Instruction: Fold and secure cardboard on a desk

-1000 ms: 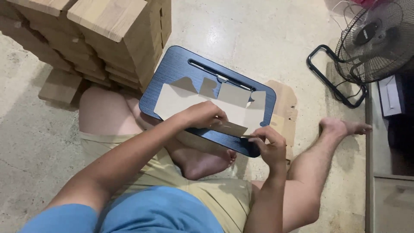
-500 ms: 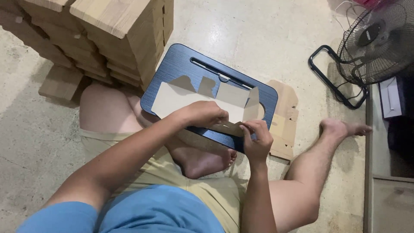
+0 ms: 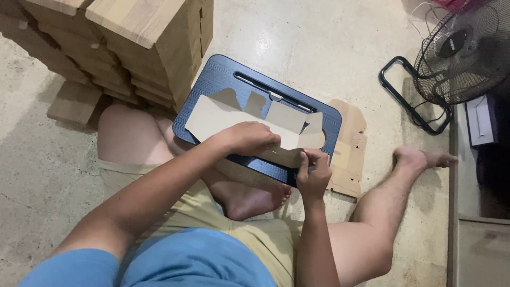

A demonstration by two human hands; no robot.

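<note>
Left hand (image 3: 248, 138): palm down, fingers curled, pressing flat on the card (image 3: 234, 119) at its near edge; holds it down rather than gripping round it

Right hand (image 3: 313, 172): fingers closed, pinching the near right corner of the card, thumb on top

Card: flat, unfolded box blank, pale brown, with cut flaps along its far edge and a rounded flap at the right end; lies across the tray, long side running left to right, near edge folded up slightly between the two hands

Tray (image 3: 223, 72): dark blue, rounded corners, long slot near its far edge; rests on the person's crossed legs and the floor, tilted to the view

Second card (image 3: 350, 154): same pale brown, flat on the floor, partly under the right end of the tray

Floor (image 3: 319, 37): bare concrete, stained

Wood stack (image 3: 133, 42): pale blocks piled high, just beyond the tray's left end; a single block (image 3: 74, 101) on the floor beside the left knee

Fan (image 3: 462, 50): black wire cage on a black tube stand, well apart at far right
</note>
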